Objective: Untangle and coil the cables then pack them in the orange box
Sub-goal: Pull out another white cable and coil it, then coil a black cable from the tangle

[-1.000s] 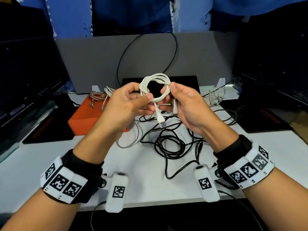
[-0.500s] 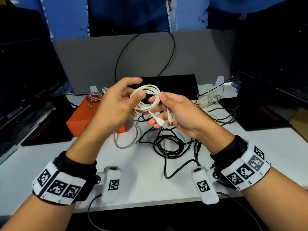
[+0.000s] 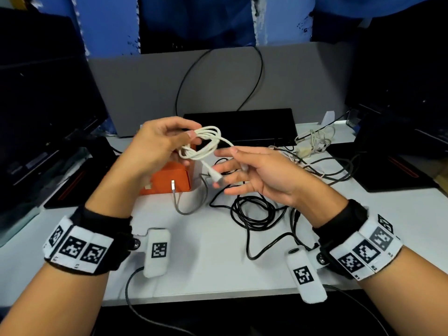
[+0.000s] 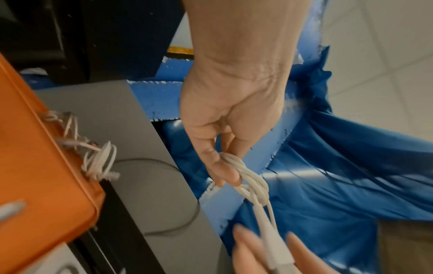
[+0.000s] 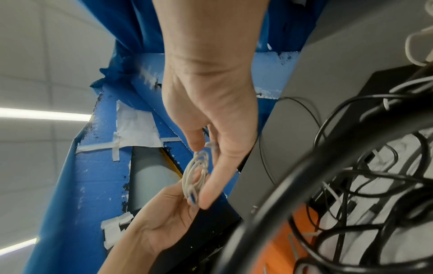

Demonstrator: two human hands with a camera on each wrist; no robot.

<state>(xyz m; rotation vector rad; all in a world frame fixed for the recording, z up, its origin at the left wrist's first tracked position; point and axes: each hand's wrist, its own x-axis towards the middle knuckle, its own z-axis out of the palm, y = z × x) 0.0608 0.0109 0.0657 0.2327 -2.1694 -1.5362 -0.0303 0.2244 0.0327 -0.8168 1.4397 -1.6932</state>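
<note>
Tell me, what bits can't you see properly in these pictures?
- Inside of the orange box: head view, left hand covers it.
- Plug on the white cable: blurred in head and left wrist views, over the right hand.
- Black cable tangle: too knotted to count the cables.

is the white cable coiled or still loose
Coiled: the white cable hangs in stacked loops pinched by the left hand, one plug end trailing toward the right hand.
</note>
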